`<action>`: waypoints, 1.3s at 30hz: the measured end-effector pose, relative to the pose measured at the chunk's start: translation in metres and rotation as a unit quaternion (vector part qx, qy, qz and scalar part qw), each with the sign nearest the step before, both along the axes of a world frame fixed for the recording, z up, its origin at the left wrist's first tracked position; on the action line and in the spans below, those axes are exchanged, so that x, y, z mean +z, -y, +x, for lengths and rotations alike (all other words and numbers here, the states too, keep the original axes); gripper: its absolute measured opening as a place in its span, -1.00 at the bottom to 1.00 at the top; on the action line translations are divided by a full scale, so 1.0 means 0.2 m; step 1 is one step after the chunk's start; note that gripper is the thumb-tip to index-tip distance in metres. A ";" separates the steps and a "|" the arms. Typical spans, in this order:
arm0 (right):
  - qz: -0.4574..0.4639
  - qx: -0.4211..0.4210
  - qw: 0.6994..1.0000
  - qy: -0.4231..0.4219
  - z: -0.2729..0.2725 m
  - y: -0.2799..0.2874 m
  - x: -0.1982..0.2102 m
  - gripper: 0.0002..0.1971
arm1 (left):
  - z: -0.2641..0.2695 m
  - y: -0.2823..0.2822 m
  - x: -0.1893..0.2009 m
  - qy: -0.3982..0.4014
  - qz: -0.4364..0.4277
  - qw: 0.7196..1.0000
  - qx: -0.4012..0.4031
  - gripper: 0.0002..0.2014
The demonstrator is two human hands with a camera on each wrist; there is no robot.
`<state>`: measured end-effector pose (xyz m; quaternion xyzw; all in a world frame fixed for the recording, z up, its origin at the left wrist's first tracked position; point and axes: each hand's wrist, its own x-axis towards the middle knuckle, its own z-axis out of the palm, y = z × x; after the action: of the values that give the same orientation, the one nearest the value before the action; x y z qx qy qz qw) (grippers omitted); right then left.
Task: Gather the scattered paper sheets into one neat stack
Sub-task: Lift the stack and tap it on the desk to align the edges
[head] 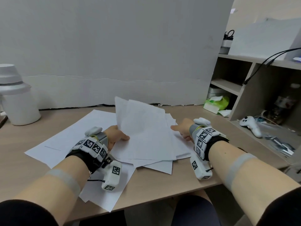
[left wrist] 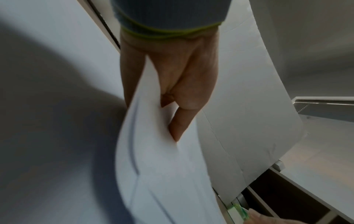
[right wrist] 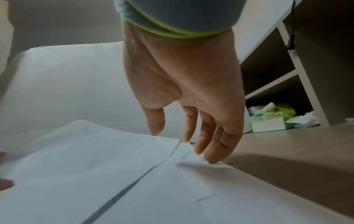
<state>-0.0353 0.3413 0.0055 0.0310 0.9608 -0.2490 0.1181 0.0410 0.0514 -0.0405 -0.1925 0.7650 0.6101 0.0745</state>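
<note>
A loose bundle of white paper sheets (head: 146, 132) is tilted up off the wooden desk (head: 162, 190), its far edge raised. My left hand (head: 117, 136) pinches the bundle's left edge, thumb on top; in the left wrist view the hand (left wrist: 172, 106) clamps the curved sheets (left wrist: 162, 174). My right hand (head: 180, 131) is at the bundle's right edge with fingers straight. In the right wrist view its fingertips (right wrist: 208, 159) touch the edge of the sheets (right wrist: 95, 166). More sheets lie flat: one at the left (head: 65, 136), one under my left wrist (head: 104, 198), one at the front (head: 156, 167).
A white lamp base (head: 19, 101) stands at the far left. A white board (head: 114, 54) backs the desk. On the right is a shelf unit (head: 236, 85) with a green tissue pack (head: 216, 103), a white game controller (head: 250, 126) and cables.
</note>
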 end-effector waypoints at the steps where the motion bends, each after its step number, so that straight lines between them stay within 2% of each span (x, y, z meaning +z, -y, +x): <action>1: -0.007 -0.007 1.000 0.001 0.00 -0.01 0.00 -0.67 | 0.01 0.00 0.00 -0.015 -0.002 1.000 0.001 -0.48; 3: -0.005 -0.017 1.000 -0.003 -0.03 -0.05 -0.02 -0.55 | 0.01 0.01 -0.02 -0.039 -0.017 0.999 -0.004 -0.39; 5: -0.050 -0.047 0.998 0.000 -0.03 -0.08 -0.02 -0.25 | 0.02 0.02 -0.01 -0.061 -0.002 0.998 -0.004 -0.41; 8: -0.192 -0.073 0.979 0.001 -0.08 -0.12 -0.03 0.18 | 0.08 -0.03 0.08 -0.096 0.027 0.995 -0.008 -0.63; 10: -0.306 -0.079 0.949 0.009 -0.19 -0.17 -0.09 0.34 | 0.08 -0.02 0.10 -0.117 0.033 0.992 -0.017 -0.69; 12: -0.415 -0.084 0.906 0.006 -0.17 -0.18 -0.05 0.20 | 0.08 -0.01 0.13 -0.138 0.033 0.990 -0.018 -0.69; 15: -0.499 -0.050 0.865 -0.027 -0.01 -0.14 0.12 -0.44 | 0.06 0.01 0.19 -0.177 0.020 0.984 -0.010 -0.68; 16: -0.512 -0.036 0.857 -0.042 -0.01 -0.14 0.16 -0.55 | 0.06 0.01 0.22 -0.192 0.011 0.981 -0.002 -0.65; 18: -0.518 -0.021 0.852 -0.073 0.00 -0.11 0.22 -0.58 | 0.04 0.01 0.27 -0.223 -0.010 0.975 0.012 -0.65; 21: -0.494 -0.012 0.858 -0.138 0.02 -0.07 0.32 -0.53 | 0.04 -0.03 0.37 -0.268 -0.049 0.961 0.048 -0.78; 22: -0.485 -0.006 0.858 -0.167 0.02 -0.05 0.35 -0.57 | 0.04 -0.05 0.40 -0.289 -0.062 0.953 0.066 -0.75; 25: -0.467 0.007 0.847 -0.255 0.06 0.02 0.47 -0.76 | 0.00 -0.06 0.45 -0.343 -0.065 0.933 0.087 -0.84; 28: -0.467 0.010 0.830 -0.304 0.09 0.10 0.53 -0.80 | -0.02 -0.07 0.44 -0.367 -0.049 0.920 0.128 -0.79; 34: -0.447 0.022 0.846 -0.290 0.09 0.13 0.45 -0.80 | 0.00 -0.07 0.32 -0.341 -0.034 0.929 0.139 -0.87; 37: -0.439 0.032 0.857 -0.268 0.10 0.11 0.39 -0.80 | 0.03 -0.03 0.26 -0.314 -0.031 0.938 0.147 -0.58; 39: -0.436 0.036 0.859 -0.265 0.11 0.10 0.38 -0.81 | 0.05 -0.02 0.26 -0.310 -0.010 0.939 0.152 -0.64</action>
<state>-0.0129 0.3215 0.0824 -0.1258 0.7493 -0.6369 -0.1306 0.0507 0.0562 0.0106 -0.1083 0.7177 0.6362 -0.2616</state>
